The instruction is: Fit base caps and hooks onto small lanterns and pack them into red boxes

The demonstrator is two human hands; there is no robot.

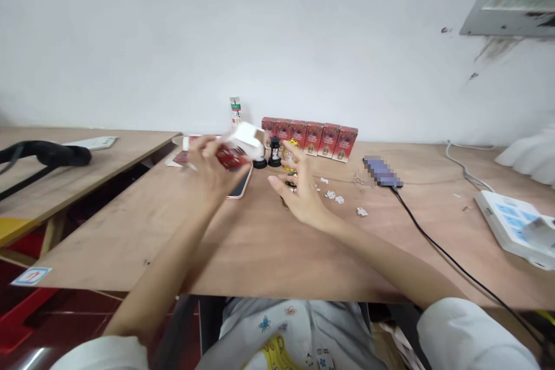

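My left hand (211, 170) is closed around a small red cardboard box (229, 156), tilted, with its white flaps open towards the right. To its right, my right hand (304, 191) has thumb and fingers apart and appears to hold nothing. Just beyond the hands stand small black lantern-shaped ornaments (274, 153) and a gold one (289, 156), partly covered by my right fingers. A dark and gold piece (291, 186) shows between my right thumb and fingers, apparently on the table. Beneath the box lies a phone with a pale edge (241, 184), partly hidden.
Several red boxes (321, 139) stand in a row near the wall, beside a tube-like item (235, 110). White scraps (336, 196) lie right of my right hand. Farther right are a phone (382, 172) with a black cable (427, 234) and a white power strip (514, 225).
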